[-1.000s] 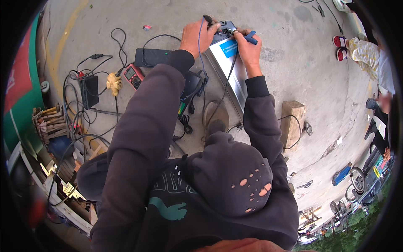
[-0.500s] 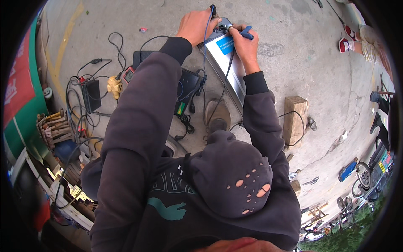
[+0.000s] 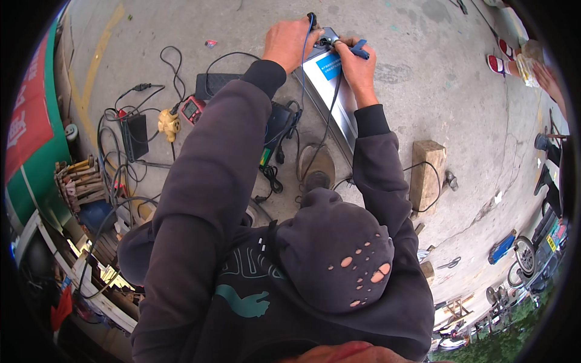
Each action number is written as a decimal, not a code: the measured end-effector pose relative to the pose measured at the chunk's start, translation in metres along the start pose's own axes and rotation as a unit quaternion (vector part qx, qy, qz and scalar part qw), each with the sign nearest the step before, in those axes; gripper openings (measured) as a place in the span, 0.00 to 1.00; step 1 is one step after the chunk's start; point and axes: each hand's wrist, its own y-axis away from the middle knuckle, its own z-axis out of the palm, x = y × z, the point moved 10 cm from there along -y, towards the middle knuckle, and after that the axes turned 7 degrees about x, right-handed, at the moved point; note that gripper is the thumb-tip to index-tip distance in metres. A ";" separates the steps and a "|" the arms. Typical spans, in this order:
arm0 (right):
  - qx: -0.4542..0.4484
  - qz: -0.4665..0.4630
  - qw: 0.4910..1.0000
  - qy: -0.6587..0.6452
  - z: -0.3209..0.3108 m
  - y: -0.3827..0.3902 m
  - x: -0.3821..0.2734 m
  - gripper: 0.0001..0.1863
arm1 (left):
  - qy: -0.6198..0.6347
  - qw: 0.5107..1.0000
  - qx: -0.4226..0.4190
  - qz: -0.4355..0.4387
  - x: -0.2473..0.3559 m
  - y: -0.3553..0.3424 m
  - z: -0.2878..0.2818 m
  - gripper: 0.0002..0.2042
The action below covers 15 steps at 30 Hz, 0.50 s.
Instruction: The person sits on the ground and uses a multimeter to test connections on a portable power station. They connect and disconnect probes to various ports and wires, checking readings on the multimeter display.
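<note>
A long silver metal case [image 3: 342, 100] with a blue label lies on the ground ahead of me, and both hands are at its dark far end [image 3: 327, 37]. My left hand [image 3: 288, 43] is closed there around a small black piece [image 3: 312, 18], which a thin blue wire [image 3: 303, 75] meets; the fingertips are partly hidden. On the other side of the end, my right hand [image 3: 358, 68] pinches a blue-handled tool [image 3: 360, 49] whose working end I cannot make out. A black cable [image 3: 330, 115] runs down from the right fingers across the case.
Left of my arm lie a red meter [image 3: 193, 111], a yellow socket [image 3: 169, 125], a black adapter [image 3: 134, 138] and tangled cables. A black box [image 3: 281, 124] sits between my left arm and shoe [image 3: 317, 164]. A wooden block [image 3: 427, 175] stands right; another person's shoe [image 3: 496, 65] is farther off.
The view has shifted slightly, and more of the red meter shows beside my left sleeve. Both hands stay at the case's end with nearly the same grips.
</note>
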 end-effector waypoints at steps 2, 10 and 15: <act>-0.002 -0.011 1.000 -0.002 -0.002 -0.002 0.001 0.12 | 0.011 1.000 -0.001 -0.008 0.002 0.001 0.001 0.17; -0.060 0.005 0.998 -0.012 0.008 -0.004 0.000 0.11 | 0.036 0.998 0.025 -0.048 0.002 0.007 -0.010 0.15; -0.066 -0.002 0.997 0.032 0.007 0.001 -0.003 0.11 | 0.056 0.993 -0.005 -0.102 0.000 0.013 0.000 0.12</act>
